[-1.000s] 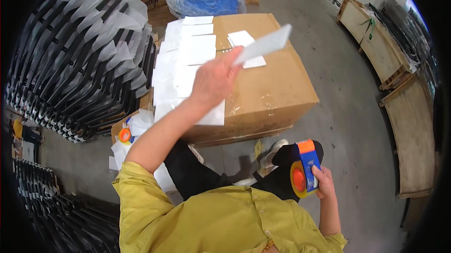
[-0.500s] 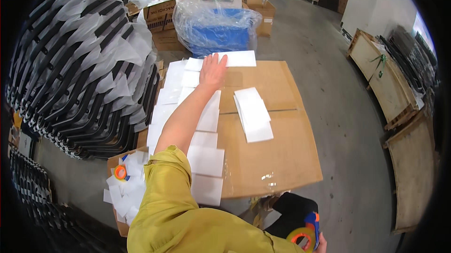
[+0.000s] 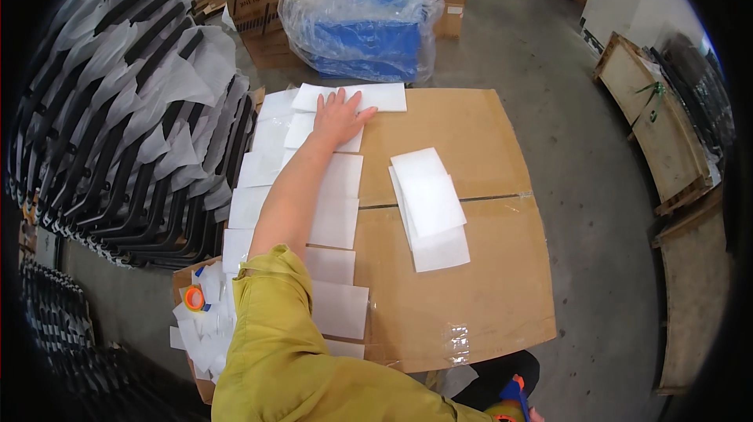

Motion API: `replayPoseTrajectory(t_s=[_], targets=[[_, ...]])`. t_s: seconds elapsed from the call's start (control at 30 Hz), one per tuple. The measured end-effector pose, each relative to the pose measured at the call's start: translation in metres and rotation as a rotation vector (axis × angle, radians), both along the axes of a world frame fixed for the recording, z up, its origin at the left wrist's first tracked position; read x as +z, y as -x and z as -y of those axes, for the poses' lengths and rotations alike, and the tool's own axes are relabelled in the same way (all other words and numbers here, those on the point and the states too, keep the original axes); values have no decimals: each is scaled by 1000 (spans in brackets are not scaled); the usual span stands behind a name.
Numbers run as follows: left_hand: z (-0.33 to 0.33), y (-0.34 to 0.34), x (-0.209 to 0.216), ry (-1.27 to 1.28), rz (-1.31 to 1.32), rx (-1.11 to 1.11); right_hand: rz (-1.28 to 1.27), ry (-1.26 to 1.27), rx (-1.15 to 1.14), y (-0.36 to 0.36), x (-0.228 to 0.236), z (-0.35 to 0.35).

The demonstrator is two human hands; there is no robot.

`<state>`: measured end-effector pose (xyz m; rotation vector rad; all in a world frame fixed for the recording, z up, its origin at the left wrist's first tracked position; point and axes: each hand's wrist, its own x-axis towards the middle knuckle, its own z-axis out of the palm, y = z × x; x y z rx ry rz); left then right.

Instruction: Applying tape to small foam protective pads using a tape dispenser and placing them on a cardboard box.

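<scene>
My left hand (image 3: 340, 118) lies spread on white foam sheets at the far end of a cardboard surface (image 3: 486, 281), pressing one long strip (image 3: 384, 97) near its left end. Several flat white pieces (image 3: 333, 222) overlap in a column down the left side, partly under my forearm. Farther right, a few loose white sheets (image 3: 431, 198) lie stacked unevenly. At the lower edge my right hand (image 3: 536, 416), mostly cut off, grips a blue and orange tape dispenser (image 3: 514, 400).
Black curved metal frames (image 3: 149, 108) wrapped in white film are stacked at the left. An open carton (image 3: 184, 277) holds white scraps and an orange tape roll (image 3: 194, 298). Beyond stands a plastic-covered blue crate (image 3: 365, 49). Wooden crates (image 3: 655, 120) line the right.
My left hand has shifted slightly left with the long white strip, its fingers more spread. The tape dispenser has sunk toward the lower edge. The view has tilted down.
</scene>
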<state>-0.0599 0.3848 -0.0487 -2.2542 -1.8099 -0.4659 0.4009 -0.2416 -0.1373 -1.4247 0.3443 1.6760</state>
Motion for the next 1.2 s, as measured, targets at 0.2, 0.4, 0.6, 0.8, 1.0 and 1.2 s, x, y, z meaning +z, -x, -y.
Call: replayPoseTrajectory(t_s=[0.2,0.4,0.6,0.8,1.0,1.2], targets=[[-2,-2,4,111,26,63,101,71,70,9,-3,-8],[14,-3,17,73,-29,86,201,252,22,27,7,-16],[11,-8,-1,79,-41,35,35,-61,37,24,-18,7],[-5,32,31,-397,20,-173,-74,-491,166,31,39,-23],[36,26,102,-370,143,-424,-71,-727,243,46,130,-44],[104,-2,79,-529,59,-368,395,-717,192,75,131,16]])
